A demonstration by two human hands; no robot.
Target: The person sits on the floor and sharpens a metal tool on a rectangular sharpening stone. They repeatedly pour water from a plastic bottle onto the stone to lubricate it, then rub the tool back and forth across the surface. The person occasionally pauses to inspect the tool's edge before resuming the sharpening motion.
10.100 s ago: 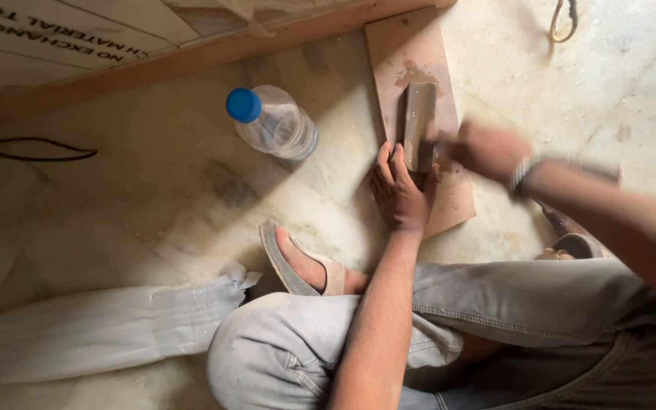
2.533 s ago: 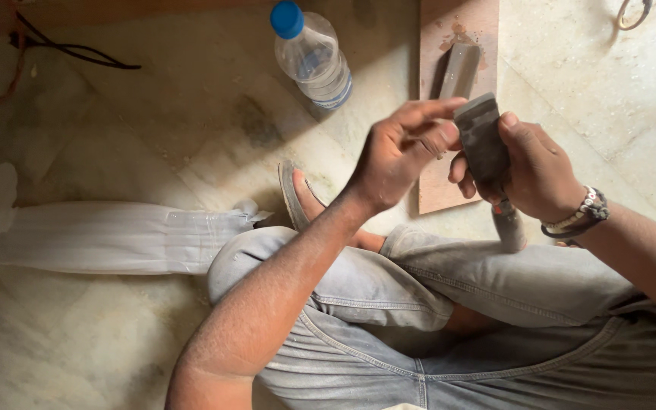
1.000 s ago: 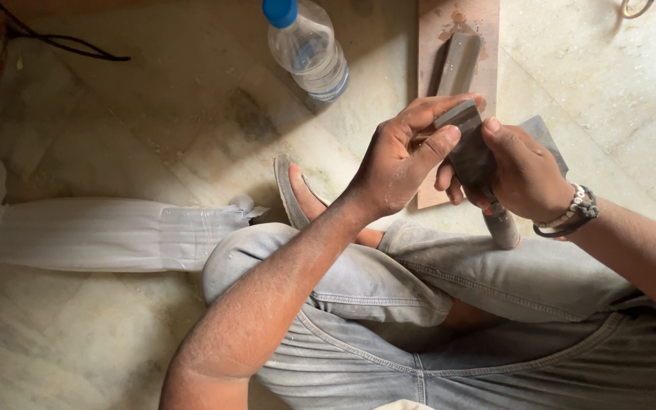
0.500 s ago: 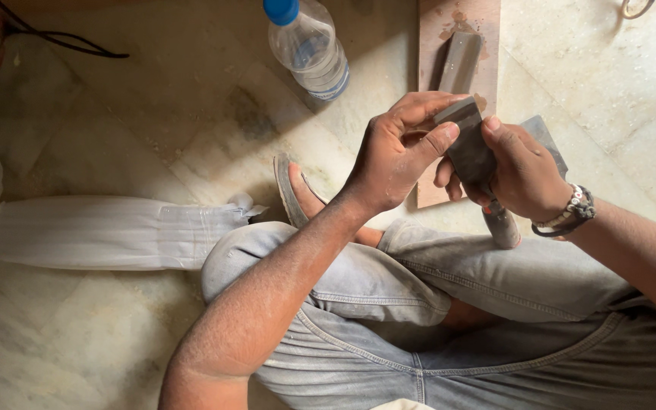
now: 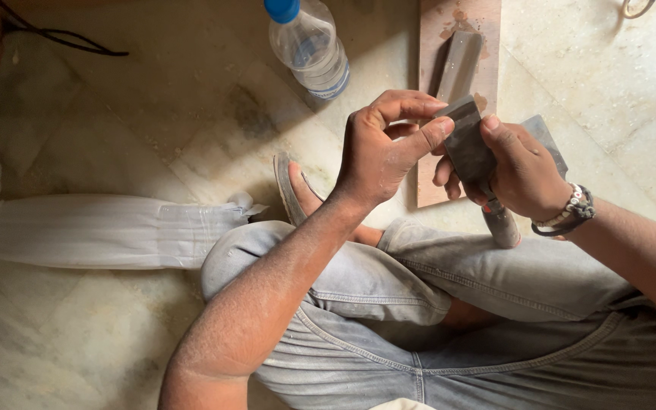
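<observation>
Between our two hands, above our crossed legs, we hold a chisel (image 5: 474, 156). Our right hand (image 5: 521, 171) is wrapped around it, its handle poking out below the fist. Our left hand (image 5: 385, 148) pinches the flat grey blade near its edge with thumb and forefinger. Just behind the grip lies a wooden board (image 5: 449, 76) with a grey sharpening stone (image 5: 458, 67) on it. Farther up and left of the grip stands a clear plastic bottle (image 5: 309, 49) with a blue cap, on the pale floor (image 5: 115, 114). Below the left hand, our sandalled foot (image 5: 298, 193) shows.
</observation>
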